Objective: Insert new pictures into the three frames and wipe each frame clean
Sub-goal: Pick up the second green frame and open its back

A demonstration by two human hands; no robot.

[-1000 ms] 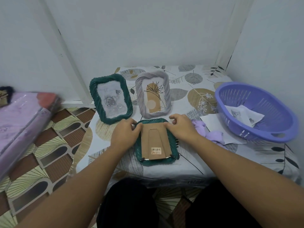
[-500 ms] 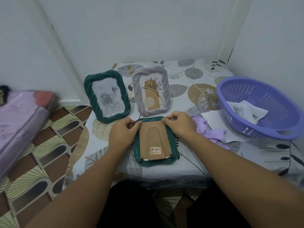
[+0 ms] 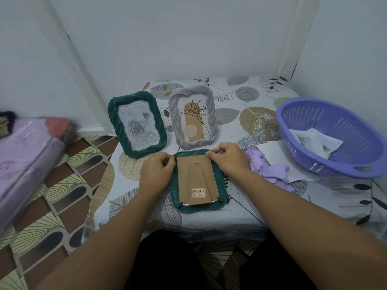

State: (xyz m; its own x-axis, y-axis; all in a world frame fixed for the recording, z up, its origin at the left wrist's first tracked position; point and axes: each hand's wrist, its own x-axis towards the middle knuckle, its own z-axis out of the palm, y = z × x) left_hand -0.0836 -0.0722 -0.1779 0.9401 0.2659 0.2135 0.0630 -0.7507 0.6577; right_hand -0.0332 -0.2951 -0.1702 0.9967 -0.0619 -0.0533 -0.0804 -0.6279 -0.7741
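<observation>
A green frame (image 3: 222,191) lies face down at the table's front, its brown cardboard back (image 3: 198,181) up. My left hand (image 3: 156,174) pinches at the back's top left corner, and my right hand (image 3: 229,160) pinches at its top right corner. Behind it stand a second green frame (image 3: 137,123) with a grey rose picture and a lilac-grey frame (image 3: 193,117) with a flower drawing. A purple cloth (image 3: 266,166) lies just right of my right hand.
A purple plastic basket (image 3: 333,139) at the right holds loose pictures (image 3: 314,142). A white sheet (image 3: 278,155) lies under the cloth. The leaf-patterned tablecloth (image 3: 251,120) covers the table. A lilac wrapped bundle (image 3: 23,162) lies on the floor at left.
Both hands stay at the face-down frame's top corners, with their fingers curling in closer on the corners. The view has shifted slightly.
</observation>
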